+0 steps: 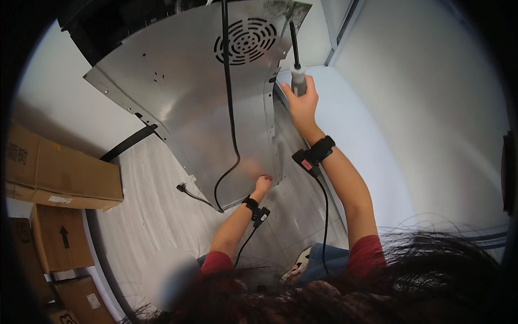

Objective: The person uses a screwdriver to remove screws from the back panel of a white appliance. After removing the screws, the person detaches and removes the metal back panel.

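Note:
A large sheet-metal panel [194, 108] with a round slotted vent [247, 42] stands before me. My right hand [304, 108] is closed around the grey handle of a screwdriver [298, 80] beside the panel's right edge. The black shaft points up toward the stained upper right corner; whether its tip touches the metal I cannot tell. Lower down, my left hand [263, 184] is at the panel's bottom right edge, fingers curled. What they hold, if anything, is hidden. A black power cord [230, 102] hangs down across the panel.
The cord's plug [181, 187] sticks out past the panel's lower left edge. Cardboard boxes [65, 167] are stacked at the left on a wood-look floor [145, 189]. A white wall [431, 108] rises close on the right. Dark appliance parts [116, 32] show behind the panel's top.

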Demonstrator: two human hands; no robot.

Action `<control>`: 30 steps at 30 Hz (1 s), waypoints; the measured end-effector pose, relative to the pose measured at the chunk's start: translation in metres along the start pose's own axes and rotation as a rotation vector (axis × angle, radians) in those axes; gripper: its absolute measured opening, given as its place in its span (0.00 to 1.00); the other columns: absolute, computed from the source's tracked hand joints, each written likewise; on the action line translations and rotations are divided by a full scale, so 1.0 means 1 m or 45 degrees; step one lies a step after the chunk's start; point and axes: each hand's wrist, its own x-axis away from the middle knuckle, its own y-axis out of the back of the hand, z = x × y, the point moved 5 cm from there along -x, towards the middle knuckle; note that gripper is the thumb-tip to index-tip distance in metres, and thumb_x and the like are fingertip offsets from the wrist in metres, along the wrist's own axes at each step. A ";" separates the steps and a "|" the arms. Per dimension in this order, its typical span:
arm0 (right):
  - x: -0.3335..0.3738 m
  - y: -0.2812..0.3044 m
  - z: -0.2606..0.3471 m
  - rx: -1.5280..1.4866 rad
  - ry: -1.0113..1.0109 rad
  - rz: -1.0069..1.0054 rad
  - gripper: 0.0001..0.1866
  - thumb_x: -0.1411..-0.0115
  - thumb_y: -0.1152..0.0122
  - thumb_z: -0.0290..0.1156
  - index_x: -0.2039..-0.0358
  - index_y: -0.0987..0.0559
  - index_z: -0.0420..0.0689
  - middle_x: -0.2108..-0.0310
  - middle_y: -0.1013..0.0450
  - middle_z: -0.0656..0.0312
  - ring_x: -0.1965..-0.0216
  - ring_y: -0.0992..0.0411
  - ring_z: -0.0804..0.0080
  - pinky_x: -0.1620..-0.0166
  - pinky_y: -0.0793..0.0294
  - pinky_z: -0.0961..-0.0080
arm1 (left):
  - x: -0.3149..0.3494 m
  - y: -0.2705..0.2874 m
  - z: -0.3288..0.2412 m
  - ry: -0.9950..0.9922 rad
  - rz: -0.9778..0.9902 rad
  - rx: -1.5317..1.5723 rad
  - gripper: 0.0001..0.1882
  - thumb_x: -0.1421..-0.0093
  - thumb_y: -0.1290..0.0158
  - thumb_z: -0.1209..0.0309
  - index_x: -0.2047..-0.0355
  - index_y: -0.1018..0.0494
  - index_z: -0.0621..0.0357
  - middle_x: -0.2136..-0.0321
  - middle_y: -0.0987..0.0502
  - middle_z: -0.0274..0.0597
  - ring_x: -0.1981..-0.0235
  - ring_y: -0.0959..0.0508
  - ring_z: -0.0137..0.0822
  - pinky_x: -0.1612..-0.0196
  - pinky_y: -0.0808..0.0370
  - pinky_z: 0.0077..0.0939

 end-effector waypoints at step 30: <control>-0.056 -0.011 0.062 -0.105 0.051 0.240 0.11 0.55 0.37 0.27 0.72 0.27 0.37 0.77 0.27 0.61 0.74 0.31 0.79 0.68 0.32 0.80 | 0.179 0.225 -0.508 -1.209 -0.662 -0.477 0.26 0.51 0.51 0.77 0.51 0.42 0.53 0.86 0.35 0.44 0.82 0.31 0.43 0.78 0.34 0.34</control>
